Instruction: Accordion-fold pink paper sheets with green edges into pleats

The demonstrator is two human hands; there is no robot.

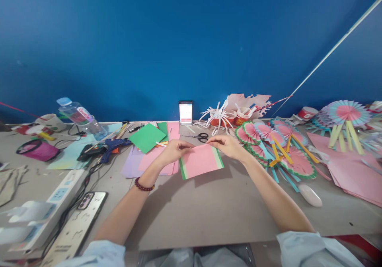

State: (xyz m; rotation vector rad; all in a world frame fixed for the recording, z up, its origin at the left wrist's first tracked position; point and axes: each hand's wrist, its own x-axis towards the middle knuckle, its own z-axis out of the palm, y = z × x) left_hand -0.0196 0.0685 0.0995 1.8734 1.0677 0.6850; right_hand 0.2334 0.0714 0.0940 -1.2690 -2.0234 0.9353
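The left hand point(178, 150) and right hand point(226, 146) pinch the far edge of the pink paper point(201, 161), which spans between them and extends nearer; scissors point(200, 135) lie just beyond.

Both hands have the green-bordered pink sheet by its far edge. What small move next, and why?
I'd probably make a narrow fold along that edge of the pink sheet: the left hand and right hand already pinch it, its visible face looks unpleated, and some pleated fans on the right show similar pink with green rims.
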